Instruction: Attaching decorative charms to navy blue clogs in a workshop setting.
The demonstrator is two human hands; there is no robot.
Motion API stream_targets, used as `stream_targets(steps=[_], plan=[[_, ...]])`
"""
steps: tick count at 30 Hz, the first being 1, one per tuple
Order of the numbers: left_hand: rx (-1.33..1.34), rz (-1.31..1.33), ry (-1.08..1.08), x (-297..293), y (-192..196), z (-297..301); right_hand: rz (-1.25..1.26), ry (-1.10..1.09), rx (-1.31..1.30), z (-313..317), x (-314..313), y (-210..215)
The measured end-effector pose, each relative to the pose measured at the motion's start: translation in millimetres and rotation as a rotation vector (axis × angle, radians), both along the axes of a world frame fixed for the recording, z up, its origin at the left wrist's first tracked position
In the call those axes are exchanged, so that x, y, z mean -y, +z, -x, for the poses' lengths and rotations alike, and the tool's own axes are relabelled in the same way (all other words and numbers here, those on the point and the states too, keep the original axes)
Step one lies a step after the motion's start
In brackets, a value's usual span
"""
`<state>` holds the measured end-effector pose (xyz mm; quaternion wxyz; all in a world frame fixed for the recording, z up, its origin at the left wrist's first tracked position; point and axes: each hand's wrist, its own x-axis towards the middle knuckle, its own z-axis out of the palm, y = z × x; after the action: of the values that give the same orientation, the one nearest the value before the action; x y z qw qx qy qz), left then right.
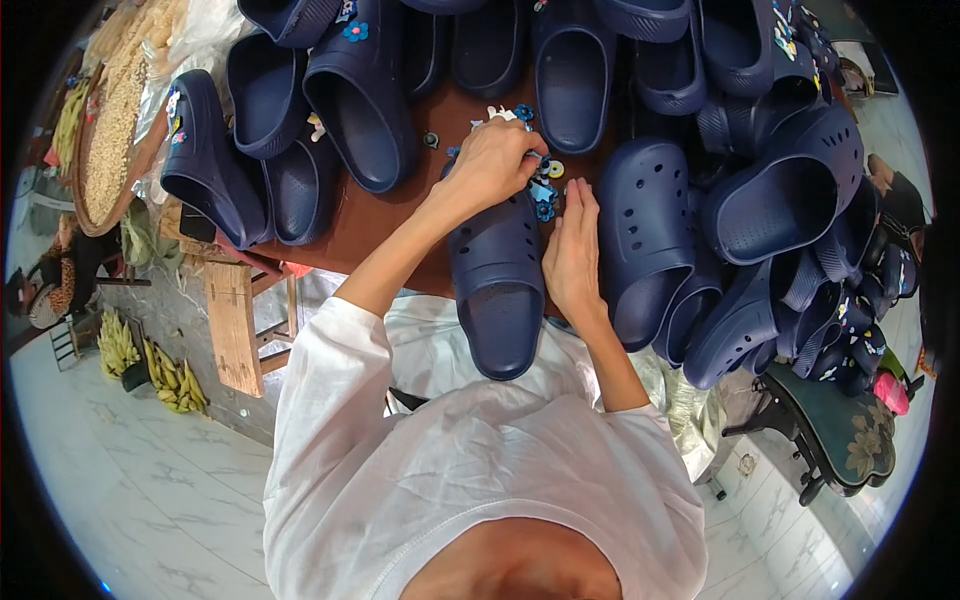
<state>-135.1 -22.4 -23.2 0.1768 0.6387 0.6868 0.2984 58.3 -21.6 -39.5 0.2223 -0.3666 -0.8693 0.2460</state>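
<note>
left hand (492,165): fingers pinched shut on small bright charms (545,185) at the toe of a smooth blue rubber clog (497,280) | right hand (572,250): flat and open against the clog's side at 3 o'clock | more holey blue clogs (645,235) piled around on the brown table (350,215)

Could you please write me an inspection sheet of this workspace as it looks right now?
Surface: brown table, mostly covered.
Job's things: navy clog under both hands; small colourful charms at its toe.
Clutter: many navy clogs piled around.
Hands: left hand pinching at the charms; right hand flat on the clog's side.
Cables: nothing seen.
Surroundings: tray of grain, bananas, dark chair, pale tiled floor.
</note>
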Motion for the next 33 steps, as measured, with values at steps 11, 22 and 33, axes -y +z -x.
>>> stream_targets(steps=[11, 22, 33], plan=[[-0.227, 0.027, -0.213, -20.3, -8.9, -35.8, 0.104, -0.013, -0.025, -37.0, 24.4, -9.5], [-0.427, -0.088, -0.270, -25.7, -16.7, -53.8, 0.059, -0.023, -0.019, -25.3, 18.9, -12.4], [0.117, 0.058, -0.184, 14.4, 29.8, -32.9, 0.481, -0.150, -0.433, -20.0, 16.7, 5.5]])
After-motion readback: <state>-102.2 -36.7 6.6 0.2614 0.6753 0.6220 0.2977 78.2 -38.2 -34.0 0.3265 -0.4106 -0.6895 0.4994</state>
